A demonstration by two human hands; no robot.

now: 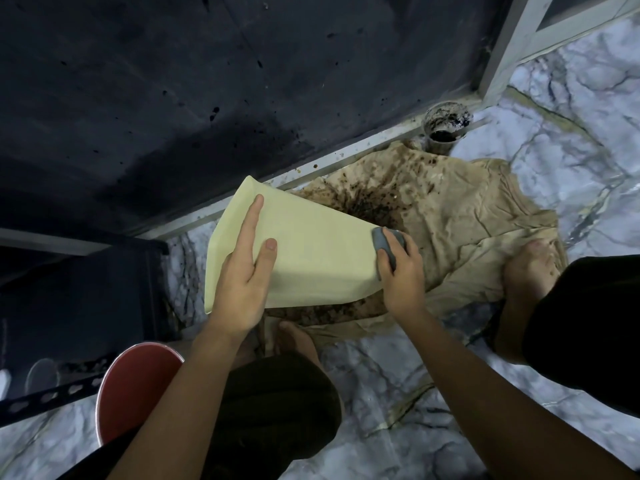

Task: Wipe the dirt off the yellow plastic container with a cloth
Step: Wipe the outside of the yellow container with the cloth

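My left hand lies flat and spread on the upturned bottom of the yellow plastic container, fingers stretched toward its far edge, thumb hooked over the near side to steady it. My right hand is bunched around a small grey cloth, pressing it against the container's right end wall. The container is tipped upside down above a stained brown sheet spread on the marble floor. It looks light and stiff to me, smooth enough to slide under a wet wipe, so I judge a broad palm on the flat base and a thumb on the edge is the best hold. I count one container, one cloth, one sheet, one dirty cup by the wall, one red stool, and my two bare feet.
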